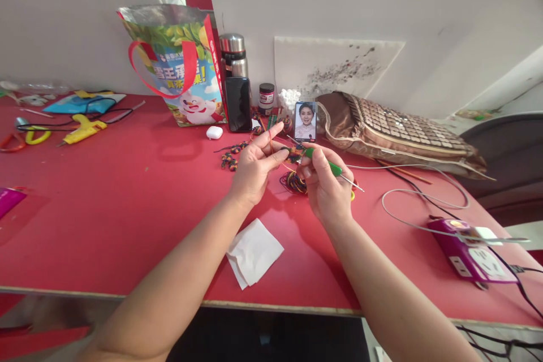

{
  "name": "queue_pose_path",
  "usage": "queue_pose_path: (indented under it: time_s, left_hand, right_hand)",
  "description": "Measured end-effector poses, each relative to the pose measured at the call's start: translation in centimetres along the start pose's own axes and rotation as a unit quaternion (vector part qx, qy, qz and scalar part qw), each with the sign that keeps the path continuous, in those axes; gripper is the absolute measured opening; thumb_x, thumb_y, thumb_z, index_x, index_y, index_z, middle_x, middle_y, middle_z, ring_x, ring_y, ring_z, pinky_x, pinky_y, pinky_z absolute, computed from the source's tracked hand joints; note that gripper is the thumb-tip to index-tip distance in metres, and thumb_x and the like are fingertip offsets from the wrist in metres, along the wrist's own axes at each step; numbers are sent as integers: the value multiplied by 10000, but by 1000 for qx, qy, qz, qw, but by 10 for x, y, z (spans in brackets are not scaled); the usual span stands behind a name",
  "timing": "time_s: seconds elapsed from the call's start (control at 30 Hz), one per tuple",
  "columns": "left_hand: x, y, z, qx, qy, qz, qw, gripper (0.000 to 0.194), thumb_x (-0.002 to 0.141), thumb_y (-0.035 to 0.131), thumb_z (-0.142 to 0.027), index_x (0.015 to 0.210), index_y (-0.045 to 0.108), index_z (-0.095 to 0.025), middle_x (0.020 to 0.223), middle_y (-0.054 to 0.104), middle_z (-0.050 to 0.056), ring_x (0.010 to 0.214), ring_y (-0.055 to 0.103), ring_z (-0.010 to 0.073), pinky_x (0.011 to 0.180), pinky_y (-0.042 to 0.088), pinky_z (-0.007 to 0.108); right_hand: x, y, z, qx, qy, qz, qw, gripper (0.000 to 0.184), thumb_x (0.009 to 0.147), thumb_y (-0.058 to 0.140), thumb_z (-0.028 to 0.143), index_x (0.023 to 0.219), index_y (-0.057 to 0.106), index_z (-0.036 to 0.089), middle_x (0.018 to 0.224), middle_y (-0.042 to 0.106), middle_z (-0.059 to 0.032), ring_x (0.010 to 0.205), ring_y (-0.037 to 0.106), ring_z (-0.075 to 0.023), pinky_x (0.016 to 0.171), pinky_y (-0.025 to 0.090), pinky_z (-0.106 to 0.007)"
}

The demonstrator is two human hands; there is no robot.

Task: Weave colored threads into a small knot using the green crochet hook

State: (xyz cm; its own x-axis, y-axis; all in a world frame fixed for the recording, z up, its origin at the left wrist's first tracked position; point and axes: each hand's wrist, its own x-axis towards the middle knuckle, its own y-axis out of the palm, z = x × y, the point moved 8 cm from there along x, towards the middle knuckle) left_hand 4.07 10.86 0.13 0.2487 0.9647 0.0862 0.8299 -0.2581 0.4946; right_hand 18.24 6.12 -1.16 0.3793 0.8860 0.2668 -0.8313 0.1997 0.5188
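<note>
My right hand (326,184) is closed round the green handle of a crochet hook (335,169), whose thin metal shaft sticks out toward the lower right. Opposite it, my left hand (257,163) has its index finger raised with a strand of yarn (271,138) across it, while the thumb and other fingers pinch the work. Between the two hands is a small multicoloured crocheted piece (293,153), partly hidden by fingers. Below it lies a dark multicoloured yarn bundle (292,182). Crocheted pieces (229,162) rest on the table beyond my left hand.
Behind the hands stand a phone showing a person (305,121), a dark phone (238,104), a jar (266,98) and a printed bag (178,68). A folded tissue (255,251) lies in front. A purple power strip (470,251) and cables are at right, a yellow glue gun (85,129) at left.
</note>
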Motion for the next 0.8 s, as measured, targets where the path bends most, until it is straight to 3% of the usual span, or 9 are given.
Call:
queue_pose_path:
  time_s: [0.17, 0.33, 0.6, 0.8]
  left_hand:
    - [0, 3, 2, -12, -8, 13, 1000, 573, 699, 906, -99, 1252, 783, -189, 892, 792, -12, 825, 695, 127, 842, 522, 287]
    - [-2, 5, 7, -18, -28, 14, 999, 661, 713, 907, -95, 1344, 726, -178, 879, 788, -14, 847, 712, 140, 904, 540, 315]
    - [-2, 2, 2, 15, -11, 13, 1000, 573, 788, 858, -128, 1344, 736, -194, 845, 724, -35, 821, 672, 122, 883, 504, 290]
    - [-4, 7, -8, 117, 57, 26, 991, 627, 814, 818, -123, 1419, 720, -254, 845, 729, -15, 801, 623, 146, 804, 505, 294]
  right_hand:
    - [0, 1, 0, 2, 5, -1, 1000, 238, 871, 869, 463, 973, 862, 247, 709, 697, 12, 581, 522, -112, 571, 453, -291]
    - [0, 1, -1, 6, 9, -3, 1000, 246, 847, 887, 471, 962, 868, 254, 708, 699, 10, 582, 521, -114, 574, 452, -293]
    - [1, -1, -6, 0, 56, 20, 998, 272, 833, 872, 509, 916, 857, 251, 674, 646, 22, 532, 473, -97, 539, 441, -288]
    - [0, -2, -3, -20, 46, 1, 999, 275, 805, 892, 500, 887, 865, 238, 656, 656, 14, 532, 490, -96, 511, 424, -272]
